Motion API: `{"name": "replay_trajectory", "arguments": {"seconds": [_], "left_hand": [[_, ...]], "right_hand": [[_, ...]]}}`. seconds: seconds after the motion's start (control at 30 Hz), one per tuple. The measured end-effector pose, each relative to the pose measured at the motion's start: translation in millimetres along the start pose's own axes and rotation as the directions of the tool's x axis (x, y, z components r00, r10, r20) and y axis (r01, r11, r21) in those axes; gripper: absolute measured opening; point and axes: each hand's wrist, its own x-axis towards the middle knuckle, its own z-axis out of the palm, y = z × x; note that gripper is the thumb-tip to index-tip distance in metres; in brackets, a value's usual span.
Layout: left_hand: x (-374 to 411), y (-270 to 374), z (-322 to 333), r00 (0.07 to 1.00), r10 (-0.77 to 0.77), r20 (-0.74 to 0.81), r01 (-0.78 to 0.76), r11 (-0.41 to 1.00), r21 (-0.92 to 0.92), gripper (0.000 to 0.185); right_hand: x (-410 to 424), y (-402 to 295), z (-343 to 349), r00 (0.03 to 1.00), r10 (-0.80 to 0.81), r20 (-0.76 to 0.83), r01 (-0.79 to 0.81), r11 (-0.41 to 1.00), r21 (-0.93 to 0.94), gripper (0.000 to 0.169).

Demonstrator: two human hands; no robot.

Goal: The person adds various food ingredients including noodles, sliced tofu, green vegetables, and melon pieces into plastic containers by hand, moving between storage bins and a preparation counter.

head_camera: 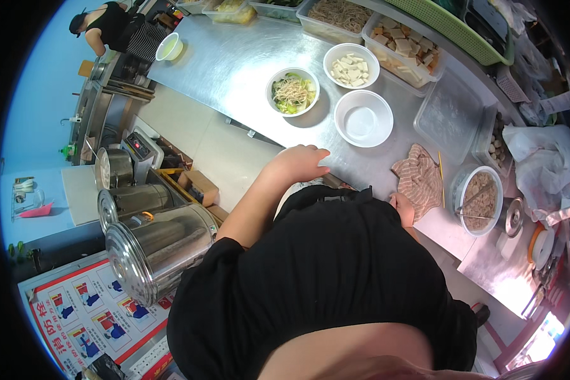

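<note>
My left hand [304,164] hovers at the steel table's near edge, fingers apart, with nothing in it. Beyond it stands a white plastic bowl of greens topped with bean sprouts [293,93]. An empty white bowl [363,118] is to the right of that, and behind it sits a bowl of white tofu-like pieces [349,66]. At the table edge, my right hand [403,209] is beside a crumpled brown striped cloth [419,183]; my body partly covers this hand, so its grip is unclear.
Clear tubs of noodles [338,16] and cut tofu-like chunks [403,42] line the table's back. At right are a tub of minced food with tongs [479,199] and a plastic bag [548,166]. Large steel pots [166,247] stand left; another person [118,28] works far left.
</note>
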Motion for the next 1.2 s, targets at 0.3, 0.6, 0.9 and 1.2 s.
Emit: {"name": "replay_trajectory", "arguments": {"seconds": [0.3,0.6,0.9,1.2], "left_hand": [[17.2,-55.6,-27.4,0.927,-0.018,-0.375,-0.065,0.976,-0.207,0.021],[131.5,-29.2,-97.8,0.665,0.367,-0.651,-0.434,0.899,0.062,0.033],[347.7,27.7,-152.8,0.777,0.423,-0.467,-0.284,0.896,0.340,0.045],[424.0,64.2,-148.7,0.920,0.197,-0.340,-0.086,0.945,0.315,0.064]], "right_hand": [[13.9,-46.9,-4.6,0.998,0.057,0.016,-0.058,0.998,0.023,0.022],[43.8,-78.3,33.3,0.982,0.141,-0.124,-0.153,0.983,-0.099,0.054],[61.5,-117.8,66.3,0.700,0.707,0.101,-0.622,0.673,-0.400,0.107],[70.0,-135.9,52.5,0.590,0.792,0.157,-0.685,0.594,-0.422,0.108]]}}
